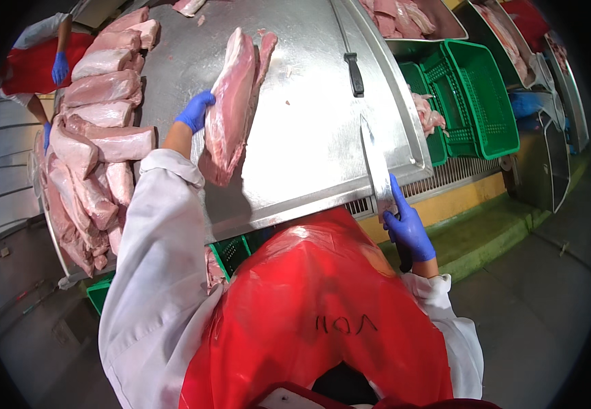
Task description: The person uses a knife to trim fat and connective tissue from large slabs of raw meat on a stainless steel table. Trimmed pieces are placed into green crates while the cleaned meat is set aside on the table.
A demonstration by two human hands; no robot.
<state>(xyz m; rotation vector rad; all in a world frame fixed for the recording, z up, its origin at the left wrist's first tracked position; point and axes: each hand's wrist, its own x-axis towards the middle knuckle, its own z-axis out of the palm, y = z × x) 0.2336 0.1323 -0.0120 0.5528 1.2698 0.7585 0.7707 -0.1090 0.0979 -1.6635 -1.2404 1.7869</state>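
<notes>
My left hand [196, 112], in a blue glove, grips the left side of a long pork loin [230, 116]; the fingertips are hidden by the meat. The loin stands lengthwise over the steel table [309, 160], a loose strip running along its right side. In my blue-gloved right hand [411, 230] is a knife [376, 163], held by its dark handle. Its broad blade points away from me, over the table's near right edge. Blade and loin are well apart.
Several pork loins [108, 88] lie piled along the left. A sharpening steel [354, 75] rests at the table's far right. Green crates [479, 102] and meat trimmings [426, 112] are beyond the right edge. Across the left side, a co-worker's blue-gloved hand [60, 68] shows.
</notes>
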